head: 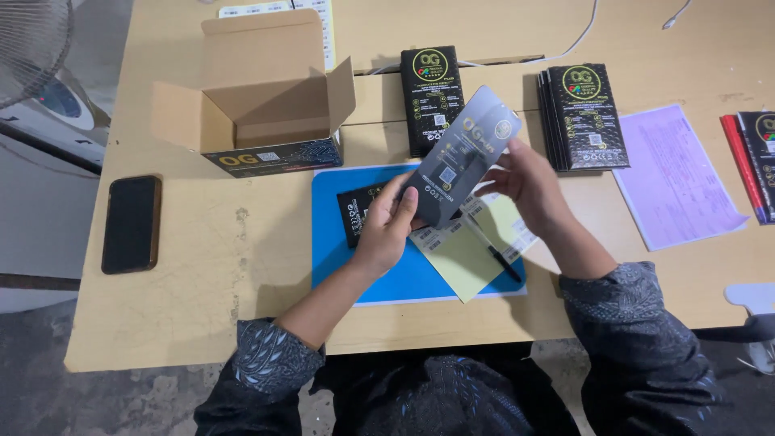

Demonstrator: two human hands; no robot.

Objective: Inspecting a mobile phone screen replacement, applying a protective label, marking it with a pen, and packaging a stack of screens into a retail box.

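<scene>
Both my hands hold a flat grey and black package sleeve point(460, 153) tilted above a blue mat point(339, 242). My left hand point(387, 222) grips its lower left end. My right hand point(525, 182) holds its right edge. Under the sleeve, on the mat, lie a black flat battery-like pack point(355, 211), a yellow sheet point(464, 258) with white barcode stickers, and a black pen point(502, 262).
An open cardboard box point(258, 97) stands at the back left. A black packet point(432, 93) and a stack of black packets point(581, 117) lie behind the mat. A dark phone point(131, 224) lies left, a pink paper point(674, 173) right, a fan point(32, 40) far left.
</scene>
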